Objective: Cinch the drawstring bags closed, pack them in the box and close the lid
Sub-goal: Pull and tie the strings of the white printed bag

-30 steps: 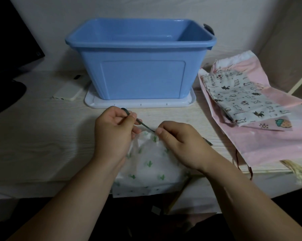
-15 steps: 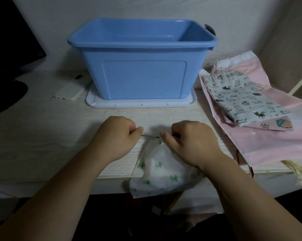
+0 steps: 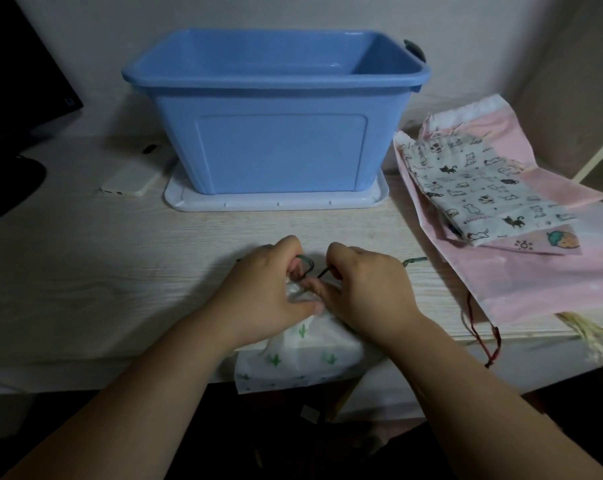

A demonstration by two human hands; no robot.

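- Pinching dark green drawstring (image 3: 306, 260) with left hand (image 3: 262, 292) and right hand (image 3: 369, 285), fingers curled, at cactus-print bag (image 3: 303, 358) mouth.
- Lying half over worktop (image 3: 120, 271) front edge, before blue box (image 3: 279, 150).
- Judging best: pulling the 2 cord ends apart evenly, bracing gathered cloth against slipping.

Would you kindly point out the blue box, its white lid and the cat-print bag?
blue box (image 3: 279, 154), head view, front wall.
white lid (image 3: 258, 204), head view, front rim.
cat-print bag (image 3: 480, 188), head view, middle of the cloth.
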